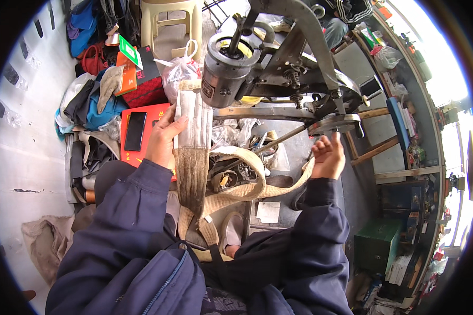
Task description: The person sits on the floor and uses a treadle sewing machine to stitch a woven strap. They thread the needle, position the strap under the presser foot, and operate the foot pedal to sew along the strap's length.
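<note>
A wide, flat webbing strap (192, 176), white above and stained brown below, hangs from beneath the dark cylindrical head (218, 86) of a hand-cranked sewing machine. My left hand (164, 137) grips the strap's left edge, thumb across its front; the other fingers are partly hidden. The long cream tail of the strap (242, 193) loops over my lap toward the right. On the machine's right side is a round metal hand wheel (333, 125). My right hand (328, 156) is closed at the wheel's underside, fingers curled; the exact part in its grip is mostly hidden.
Left of the machine, a black phone (135, 130) lies on a red box (157, 113) beside piled cloths and bags. Behind stands a cream plastic stool (172, 21). At right are a green metal box (377, 242) and cluttered shelves. Another person's knee (335, 31) shows at the back.
</note>
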The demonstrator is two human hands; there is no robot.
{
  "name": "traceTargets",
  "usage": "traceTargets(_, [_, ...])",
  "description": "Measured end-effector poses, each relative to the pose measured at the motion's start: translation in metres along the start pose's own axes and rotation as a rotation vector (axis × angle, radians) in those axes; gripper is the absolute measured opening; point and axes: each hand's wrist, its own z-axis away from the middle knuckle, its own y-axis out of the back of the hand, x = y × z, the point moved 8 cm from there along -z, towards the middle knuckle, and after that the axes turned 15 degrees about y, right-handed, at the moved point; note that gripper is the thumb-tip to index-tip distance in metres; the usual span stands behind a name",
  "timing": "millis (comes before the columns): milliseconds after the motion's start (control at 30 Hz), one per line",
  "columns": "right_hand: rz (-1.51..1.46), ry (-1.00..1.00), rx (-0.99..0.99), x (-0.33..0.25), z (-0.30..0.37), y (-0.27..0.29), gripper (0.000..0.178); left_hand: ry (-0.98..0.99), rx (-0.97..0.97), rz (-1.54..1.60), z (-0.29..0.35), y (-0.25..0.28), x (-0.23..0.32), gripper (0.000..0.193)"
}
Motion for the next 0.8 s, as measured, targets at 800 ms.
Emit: traceTargets(800, [0.222,0.397,0.117,-0.036,-0.067,0.005,0.022,-0.032,-0.018,0.004,0.010,-0.013,0.003,0.035])
